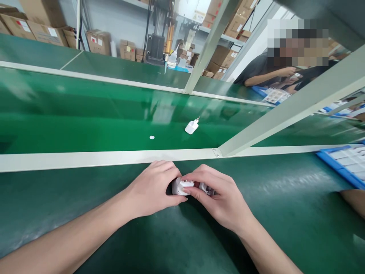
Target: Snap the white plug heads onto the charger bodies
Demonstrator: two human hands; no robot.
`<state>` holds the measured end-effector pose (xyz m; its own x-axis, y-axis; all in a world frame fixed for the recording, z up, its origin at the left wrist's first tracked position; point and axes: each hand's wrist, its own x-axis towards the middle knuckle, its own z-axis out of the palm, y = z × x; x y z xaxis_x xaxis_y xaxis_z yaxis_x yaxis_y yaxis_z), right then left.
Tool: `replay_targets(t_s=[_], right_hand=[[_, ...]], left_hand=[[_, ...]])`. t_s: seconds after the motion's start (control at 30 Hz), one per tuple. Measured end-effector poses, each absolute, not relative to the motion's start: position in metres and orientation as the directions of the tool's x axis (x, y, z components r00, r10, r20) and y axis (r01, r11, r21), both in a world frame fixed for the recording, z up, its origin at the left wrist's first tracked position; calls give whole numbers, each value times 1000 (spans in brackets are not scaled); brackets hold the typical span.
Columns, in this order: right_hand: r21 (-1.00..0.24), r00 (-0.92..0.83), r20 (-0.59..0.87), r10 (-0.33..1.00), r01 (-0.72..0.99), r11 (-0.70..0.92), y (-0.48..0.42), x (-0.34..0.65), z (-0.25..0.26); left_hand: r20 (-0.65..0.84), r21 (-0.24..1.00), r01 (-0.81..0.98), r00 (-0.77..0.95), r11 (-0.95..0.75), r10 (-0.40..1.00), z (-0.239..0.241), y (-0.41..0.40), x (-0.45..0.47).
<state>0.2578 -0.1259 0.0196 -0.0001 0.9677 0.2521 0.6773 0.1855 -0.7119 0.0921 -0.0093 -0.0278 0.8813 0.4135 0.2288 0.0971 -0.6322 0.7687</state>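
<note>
1. Head view: green counter [85,213] spans my front, with the conveyor belt [85,125] beyond its pale rail [85,160]
2. Blue tray [342,163] sits far right
3. My left hand [154,188] and right hand [222,196] meet, both grasping a white charger plug [181,186] just above the counter
4. Another white plug [191,126] lies on the belt, a small white disc [152,137] near it

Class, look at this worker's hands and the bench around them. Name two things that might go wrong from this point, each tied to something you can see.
1. Both the left hand and right hand pinch one small white plug, mostly hidden by fingers; it might slip.
2. Another white plug and a small white disc lie loose on the green belt beyond the rail, out of easy reach; they may be carried away or lost.
</note>
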Motion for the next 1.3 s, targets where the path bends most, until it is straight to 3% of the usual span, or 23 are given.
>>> replay_targets(t_s=[0.4,0.6,0.7,0.77,0.83,0.93,1.1,1.3], right_hand=[[-747,30,259,966,640,180,-123,259,11],[-704,-20,253,967,682,198,-123,258,11],[-706,79,240,968,698,118,-123,262,9],[-790,222,202,954,613,25,-123,266,6],[-912,338,114,934,408,-36,-123,269,2],[-983,386,0,923,170,-71,-122,270,-1],[-974,386,-28,922,196,-112,-120,267,-2],[-979,380,29,924,199,-51,-120,266,-2]], left_hand=[[199,824,111,861,-556,467,-28,-9,95],[179,840,122,858,-528,482,-26,-8,94],[176,831,135,856,-540,485,-25,-8,93],[174,828,144,853,-541,492,-24,-8,92],[180,831,134,853,-540,489,-23,-8,92],[195,836,94,870,-541,453,-24,-9,90],[204,845,68,876,-531,438,-22,-9,89],[163,821,93,908,-563,387,-10,-11,87]])
